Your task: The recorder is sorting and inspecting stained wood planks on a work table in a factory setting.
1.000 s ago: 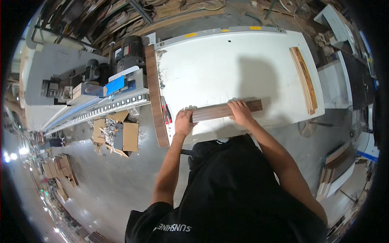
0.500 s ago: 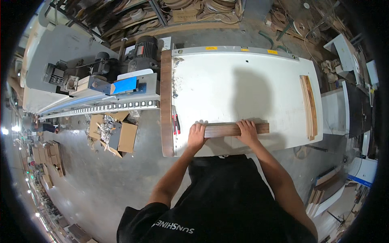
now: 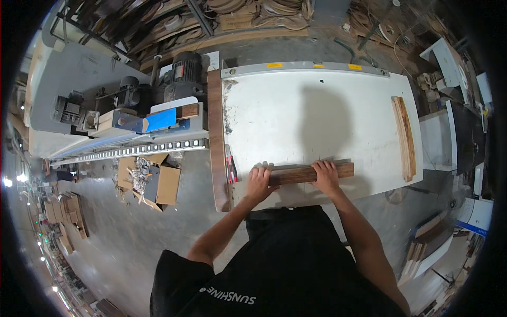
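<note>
A short bundle of dark brown wood strips (image 3: 297, 174) lies lengthwise along the near edge of the white table (image 3: 274, 116). My left hand (image 3: 259, 183) grips its left end, with the thumb on the near side. Towards the right end, my right hand (image 3: 325, 177) is wrapped over the strips from above. Left of my left hand, a red-and-black utility knife (image 3: 231, 166) rests near the table's brown left edge board (image 3: 216, 132).
A machine with a motor (image 3: 185, 74), a blue plate (image 3: 161, 120) and a roller chain track (image 3: 132, 150) adjoins the table's left. Light wood strips (image 3: 404, 138) lie at its right end. A cardboard box (image 3: 168, 186) of scraps sits on the floor.
A brown wood end now shows beside the blue plate on the machine. The strips under my hands have tipped slightly, showing more of their near face; both hands keep their hold.
</note>
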Demonstrator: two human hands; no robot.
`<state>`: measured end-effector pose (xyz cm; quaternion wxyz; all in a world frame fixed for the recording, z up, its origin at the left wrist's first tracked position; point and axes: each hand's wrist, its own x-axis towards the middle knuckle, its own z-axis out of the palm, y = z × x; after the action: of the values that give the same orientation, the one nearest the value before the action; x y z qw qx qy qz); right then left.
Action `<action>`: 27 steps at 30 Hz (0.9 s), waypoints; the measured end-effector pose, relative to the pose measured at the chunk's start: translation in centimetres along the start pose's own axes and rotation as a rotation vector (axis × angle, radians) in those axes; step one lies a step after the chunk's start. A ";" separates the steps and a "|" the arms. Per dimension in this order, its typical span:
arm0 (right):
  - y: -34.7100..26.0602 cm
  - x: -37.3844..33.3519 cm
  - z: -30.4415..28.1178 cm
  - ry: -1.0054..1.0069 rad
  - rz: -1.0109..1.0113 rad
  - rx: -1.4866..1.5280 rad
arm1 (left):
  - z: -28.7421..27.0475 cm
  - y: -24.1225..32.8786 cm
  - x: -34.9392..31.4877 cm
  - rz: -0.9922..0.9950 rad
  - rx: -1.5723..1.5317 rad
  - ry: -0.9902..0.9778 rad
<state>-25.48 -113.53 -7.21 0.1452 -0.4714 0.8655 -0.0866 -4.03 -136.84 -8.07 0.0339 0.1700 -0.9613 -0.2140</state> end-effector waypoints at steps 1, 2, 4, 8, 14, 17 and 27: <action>0.0 0.0 0.0 0.004 0.001 -0.004 | -0.7 -0.6 0.5 0.117 -0.021 0.015; 0.1 0.0 0.1 0.009 0.006 0.000 | -1.6 -1.5 1.1 0.233 -0.040 0.032; 0.3 -0.4 0.5 0.037 -0.017 -0.044 | -3.6 -4.6 3.2 0.208 -0.007 0.048; 0.6 -0.7 1.1 0.000 0.029 -0.008 | -10.2 -11.3 10.9 -0.131 0.095 0.112; 0.2 -0.1 0.5 -0.086 0.054 -0.015 | -17.1 -25.0 17.7 -0.346 0.508 -0.096; 0.4 -0.6 1.1 -0.015 0.057 -0.054 | -17.1 -26.8 20.0 -0.308 0.519 -0.212; 1.2 -1.2 2.1 0.036 0.043 -0.001 | -11.4 -10.2 22.4 0.216 0.193 -0.089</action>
<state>-25.11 -111.93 -9.34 0.1314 -0.4510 0.8781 -0.0912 -20.36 -157.76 -2.21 -0.0023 0.0585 -0.9907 -0.1228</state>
